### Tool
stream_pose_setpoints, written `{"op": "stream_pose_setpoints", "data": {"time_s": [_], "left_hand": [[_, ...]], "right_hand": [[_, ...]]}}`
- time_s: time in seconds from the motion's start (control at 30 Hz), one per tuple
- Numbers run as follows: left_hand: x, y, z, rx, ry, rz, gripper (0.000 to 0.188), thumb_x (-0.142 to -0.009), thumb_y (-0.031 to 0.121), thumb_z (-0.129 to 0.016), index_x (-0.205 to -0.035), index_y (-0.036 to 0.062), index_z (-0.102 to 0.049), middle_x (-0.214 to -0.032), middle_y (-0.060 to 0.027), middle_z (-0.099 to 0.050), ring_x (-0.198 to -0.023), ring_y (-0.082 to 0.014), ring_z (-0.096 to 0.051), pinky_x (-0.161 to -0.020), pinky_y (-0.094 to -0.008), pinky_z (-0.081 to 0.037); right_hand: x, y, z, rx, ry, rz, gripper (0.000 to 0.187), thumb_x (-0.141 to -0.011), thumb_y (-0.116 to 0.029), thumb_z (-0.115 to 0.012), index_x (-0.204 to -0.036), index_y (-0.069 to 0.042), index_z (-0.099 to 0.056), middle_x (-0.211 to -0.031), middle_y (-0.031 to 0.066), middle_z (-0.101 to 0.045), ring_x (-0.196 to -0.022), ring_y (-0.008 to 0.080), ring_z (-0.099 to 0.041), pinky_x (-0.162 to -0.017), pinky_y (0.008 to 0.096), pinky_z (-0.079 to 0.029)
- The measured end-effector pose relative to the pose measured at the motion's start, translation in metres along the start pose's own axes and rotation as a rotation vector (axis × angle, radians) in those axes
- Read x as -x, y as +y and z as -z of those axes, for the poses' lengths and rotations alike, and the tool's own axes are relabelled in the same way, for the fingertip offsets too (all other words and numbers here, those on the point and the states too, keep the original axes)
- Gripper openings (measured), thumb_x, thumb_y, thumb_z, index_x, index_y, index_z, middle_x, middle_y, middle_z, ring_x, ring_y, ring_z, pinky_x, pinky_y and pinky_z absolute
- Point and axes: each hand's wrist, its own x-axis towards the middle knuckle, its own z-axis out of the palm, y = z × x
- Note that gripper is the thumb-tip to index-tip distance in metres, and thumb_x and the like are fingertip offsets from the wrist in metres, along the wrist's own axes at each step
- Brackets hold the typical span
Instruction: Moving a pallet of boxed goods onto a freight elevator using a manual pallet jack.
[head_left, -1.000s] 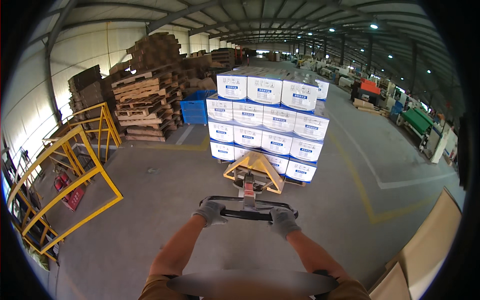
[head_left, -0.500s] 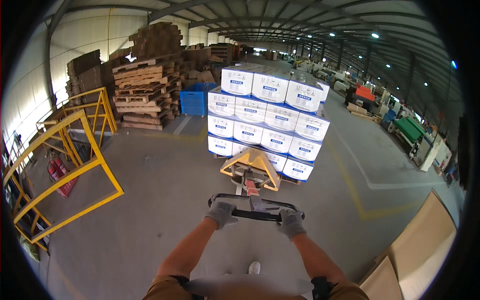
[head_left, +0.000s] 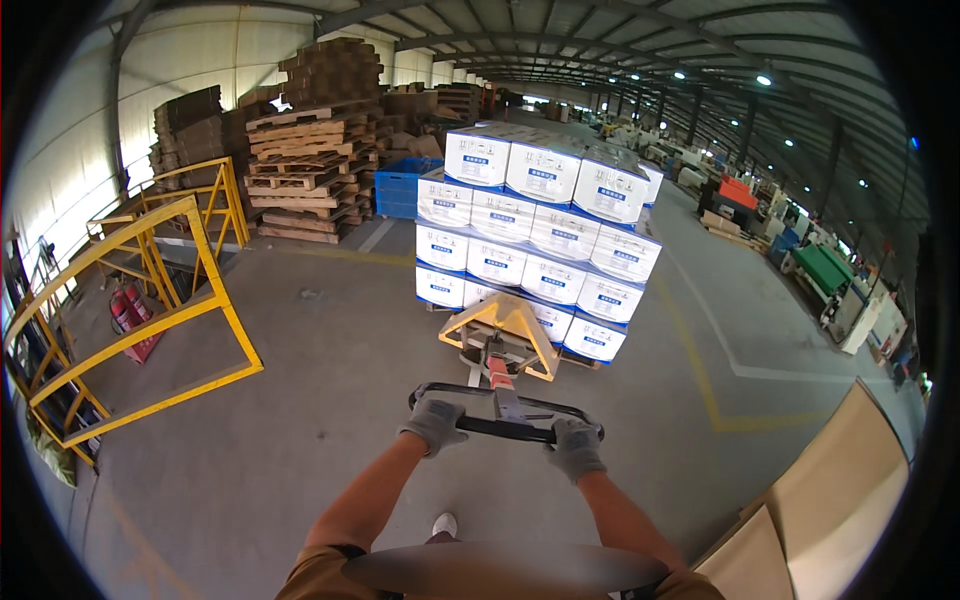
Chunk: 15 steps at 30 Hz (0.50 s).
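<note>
Both my hands, in grey gloves, grip the black loop handle (head_left: 505,428) of a yellow pallet jack (head_left: 512,318). My left hand (head_left: 434,425) is wrapped round the handle's left end. At the right end my right hand (head_left: 576,449) is closed on the same handle. Beyond it, white cartons (head_left: 530,232) with blue print and blue lower edges stand stacked in several layers on a wooden pallet (head_left: 583,361). The jack's body sits against the near side of the load, and its forks are hidden beneath.
Yellow metal railings (head_left: 232,318) stand at the left, beside red fire extinguishers (head_left: 130,308). Stacked wooden pallets (head_left: 305,180) and a blue crate (head_left: 405,188) are behind. Large cardboard sheets (head_left: 825,500) lean at the lower right. Machines, one with a green top (head_left: 824,268), line the right side.
The railings, pallet stack and blue crate have shifted rightward in view, while the load and jack stay nearly in place before me. Both hands keep their grip. A different foot placement shows below.
</note>
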Motion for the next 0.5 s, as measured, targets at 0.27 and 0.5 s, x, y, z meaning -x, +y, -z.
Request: {"op": "stream_pose_setpoints", "data": {"time_s": [0.27, 0.5], "left_hand": [[0.071, 0.053, 0.003, 0.003, -0.084, 0.103, 0.042, -0.07, 0.045, -0.063, -0.095, 0.0109, -0.061, -0.083, -0.0101, -0.064, -0.084, -0.028, -0.062, -0.075, -0.039, -0.043], [0.138, 0.067, -0.001, 0.083, -0.031, 0.023, 0.04, -0.07, 0.041, -0.063, -0.095, 0.0095, -0.06, -0.085, -0.0108, -0.063, -0.084, -0.0297, -0.062, -0.075, -0.0417, -0.043]], "right_hand": [[0.07, -0.011, 0.03, 0.019, -0.06, 0.002, 0.03, -0.069, -0.035, -0.068, -0.084, -0.011, -0.057, -0.082, 0.0075, -0.06, -0.082, 0.0247, -0.058, -0.078, 0.0403, -0.04], [0.122, -0.036, 0.043, -0.04, -0.005, -0.021, 0.025, -0.065, -0.03, -0.07, -0.077, -0.012, -0.058, -0.076, 0.0072, -0.06, -0.078, 0.0267, -0.058, -0.073, 0.0406, -0.041]]}}
